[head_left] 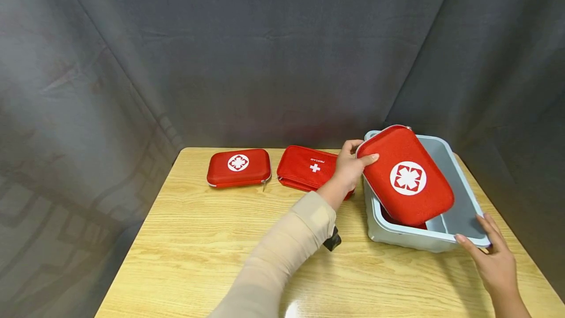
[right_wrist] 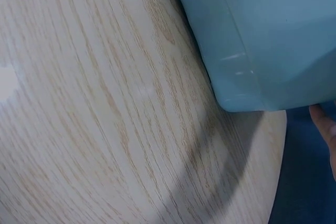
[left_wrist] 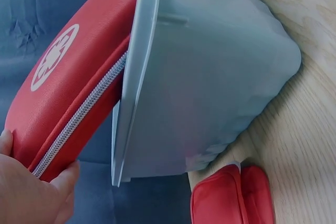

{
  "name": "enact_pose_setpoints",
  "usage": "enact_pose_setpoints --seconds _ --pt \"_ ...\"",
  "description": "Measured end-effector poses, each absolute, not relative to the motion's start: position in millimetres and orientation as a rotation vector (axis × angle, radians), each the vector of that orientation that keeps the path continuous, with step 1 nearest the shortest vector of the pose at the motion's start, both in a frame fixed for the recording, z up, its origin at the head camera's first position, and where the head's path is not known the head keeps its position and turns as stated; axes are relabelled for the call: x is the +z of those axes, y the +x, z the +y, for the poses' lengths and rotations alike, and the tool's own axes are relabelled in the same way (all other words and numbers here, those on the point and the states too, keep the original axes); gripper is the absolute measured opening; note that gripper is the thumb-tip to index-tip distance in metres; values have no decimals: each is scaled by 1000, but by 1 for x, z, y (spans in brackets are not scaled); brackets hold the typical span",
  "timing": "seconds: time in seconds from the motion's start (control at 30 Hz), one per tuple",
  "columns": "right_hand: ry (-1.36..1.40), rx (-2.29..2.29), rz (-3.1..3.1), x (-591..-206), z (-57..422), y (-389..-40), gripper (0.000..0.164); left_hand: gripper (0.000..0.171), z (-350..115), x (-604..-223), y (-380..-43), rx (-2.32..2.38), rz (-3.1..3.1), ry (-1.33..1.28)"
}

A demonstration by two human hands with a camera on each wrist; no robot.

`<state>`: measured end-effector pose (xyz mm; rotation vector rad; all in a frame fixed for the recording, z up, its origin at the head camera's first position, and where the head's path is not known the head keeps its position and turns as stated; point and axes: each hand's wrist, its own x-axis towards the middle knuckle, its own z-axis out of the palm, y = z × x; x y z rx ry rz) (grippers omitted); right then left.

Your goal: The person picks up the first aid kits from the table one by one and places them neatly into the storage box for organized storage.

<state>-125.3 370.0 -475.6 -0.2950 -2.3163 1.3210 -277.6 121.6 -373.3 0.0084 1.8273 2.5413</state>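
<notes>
My left hand [head_left: 350, 166] pinches a red zippered first-aid case [head_left: 384, 161] by its left edge, thumb on top. The case is tilted over the grey-blue plastic bin [head_left: 468, 190], its lower part within the bin's opening. Something red [head_left: 389, 218] shows beneath it in the bin. In the left wrist view the hand [left_wrist: 31, 192] grips the case [left_wrist: 79, 61] by its zipped end. My right hand [head_left: 499, 259] holds the bin's near right corner, thumb and fingers at the rim. Most of that hand lies outside the right wrist view.
On the wooden table [head_left: 194, 239], a red hard first-aid case [head_left: 220, 168] lies at the back left. Beside it is a red soft first-aid pouch [head_left: 300, 161], partly covered by my left arm. A dark grey curtain [head_left: 265, 63] hangs behind the table.
</notes>
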Motion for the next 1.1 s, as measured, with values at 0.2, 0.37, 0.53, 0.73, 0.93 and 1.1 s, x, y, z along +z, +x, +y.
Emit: enact_pose_setpoints --seconds 0.2,0.37,0.53,0.73,0.93,1.1 --pt "-284 1262 -2316 -533 420 -144 67 35 129 -367 -271 2469 1860 44" --pt "-284 1219 -2326 -557 440 -152 69 36 138 -371 -270 2418 1945 62" --pt "-294 1250 -2337 -541 427 -147 68 36 146 -372 -268 2274 2123 79" --pt "-311 1282 -2336 -510 400 -136 66 39 152 -370 -263 2007 2408 178" --pt "-300 1296 -2327 -518 406 -138 67 39 156 -375 -261 1834 2564 299" --pt "-302 1253 -2342 -540 426 -146 69 38 157 -377 -257 1703 2632 376"
